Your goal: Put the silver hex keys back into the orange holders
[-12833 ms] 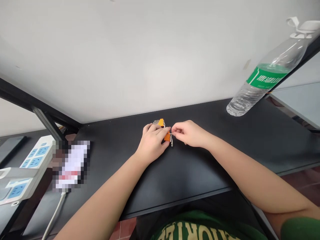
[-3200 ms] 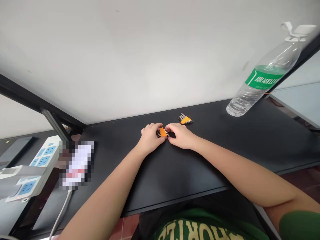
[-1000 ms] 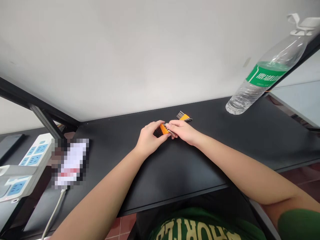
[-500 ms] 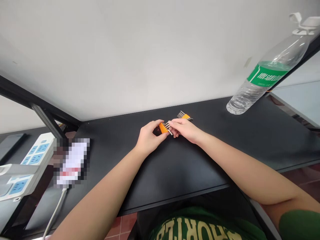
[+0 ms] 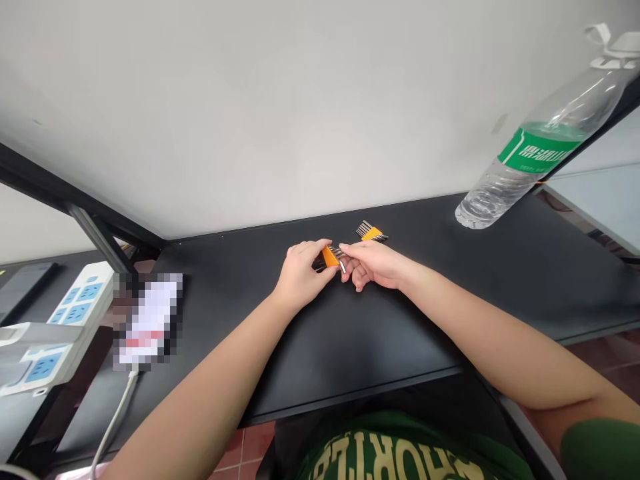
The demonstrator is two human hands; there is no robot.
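Near the middle of the black table, my left hand (image 5: 301, 270) is closed on an orange holder (image 5: 330, 256), thumb and fingers at its two ends. Several metal bits or keys stick out of the holder's right side. My right hand (image 5: 376, 264) touches these metal pieces, thumb and index finger closed at their tips and the other fingers curled below. Whether it grips one piece or several is too small to tell. A second orange holder (image 5: 373, 234) with several metal pieces lies on the table just behind my right hand.
A large water bottle (image 5: 520, 157) with a green label stands at the back right of the black table (image 5: 360, 347). At the left are a pixelated phone-like object (image 5: 150, 320) with a white cable (image 5: 114, 420) and a white power strip (image 5: 75, 320). A wall rises behind.
The lower fingers of my right hand have spread a little and moved down. The orange holder in my left hand has turned slightly. The view has shifted slightly.
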